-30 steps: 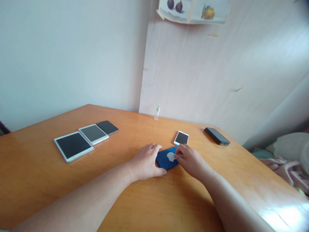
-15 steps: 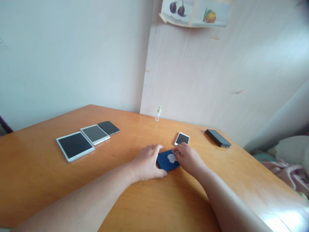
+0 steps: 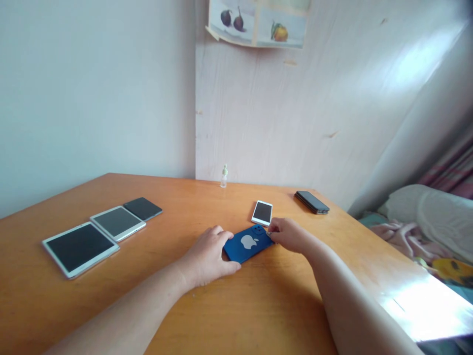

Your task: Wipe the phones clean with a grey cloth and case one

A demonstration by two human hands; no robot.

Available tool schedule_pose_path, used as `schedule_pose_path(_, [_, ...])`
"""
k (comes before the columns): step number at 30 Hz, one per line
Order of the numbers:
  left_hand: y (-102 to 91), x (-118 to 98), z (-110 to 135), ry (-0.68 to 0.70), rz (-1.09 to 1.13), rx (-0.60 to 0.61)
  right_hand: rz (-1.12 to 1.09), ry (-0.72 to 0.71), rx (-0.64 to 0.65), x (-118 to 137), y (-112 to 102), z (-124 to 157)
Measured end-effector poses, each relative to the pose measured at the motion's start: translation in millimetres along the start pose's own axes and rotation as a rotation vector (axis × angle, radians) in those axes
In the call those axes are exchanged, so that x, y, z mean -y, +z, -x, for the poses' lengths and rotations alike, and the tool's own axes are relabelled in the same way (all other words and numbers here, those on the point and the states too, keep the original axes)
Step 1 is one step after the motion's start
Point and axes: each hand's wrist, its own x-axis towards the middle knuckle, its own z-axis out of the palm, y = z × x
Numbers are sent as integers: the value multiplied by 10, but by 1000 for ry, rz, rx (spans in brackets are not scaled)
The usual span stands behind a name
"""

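Note:
A blue phone case [image 3: 236, 249] with a white apple logo and a camera cut-out lies back up on the table; whether a phone is inside, I cannot tell. My left hand [image 3: 207, 256] grips its left end, thumb on the near edge and fingers on the far edge. At the right end, by the camera corner, my right hand [image 3: 290, 233] is pinched on a small pale thing, mostly hidden by the fingers, and touches the case. Just beyond lies a white phone [image 3: 262, 212] with a dark screen facing up.
On the left, two white tablets [image 3: 82, 247] [image 3: 118, 222] and a dark tablet [image 3: 142, 208] lie in a row. A small clear bottle [image 3: 223, 177] stands near the wall. Stacked dark phones [image 3: 311, 201] lie at the back right. Beyond the table's right edge is bedding [image 3: 428, 222].
My right hand has moved from over the logo to the right end of the case, uncovering the logo and camera cut-out. My left hand keeps its grip. The view has turned right.

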Motion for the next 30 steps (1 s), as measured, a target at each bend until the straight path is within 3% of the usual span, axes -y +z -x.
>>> schedule_pose_path(3, [-12, 0, 4, 15, 19, -25, -5, -24, 7, 30, -64, 56])
schedule_pose_path(6, [-72, -21, -2, 22, 19, -30, -85, -23, -65, 70, -67, 54])
schedule_pose_path(11, [-175, -85, -2, 74, -52, -25, -201, -11, -234, 107, -49, 3])
schedule_pose_path(16, [-139, -96, 1, 67, -113, -76, -185, -58, -422, 190, 17, -11])
schedule_pose_path(19, [-101, -89, -10, 64, -119, -63, -251, -159, -475, 389, 134, 74])
schedule_pose_path(24, [-89, -94, -18, 69, -93, -63, -350, -459, -377, 736, 288, 244])
schedule_pose_path(26, [-95, -100, -17, 60, -94, -68, -341, -432, -399, 681, 264, 204])
schedule_pose_path(30, [-108, -108, -19, 40, -106, -59, -263, -142, -524, 326, 151, 12])
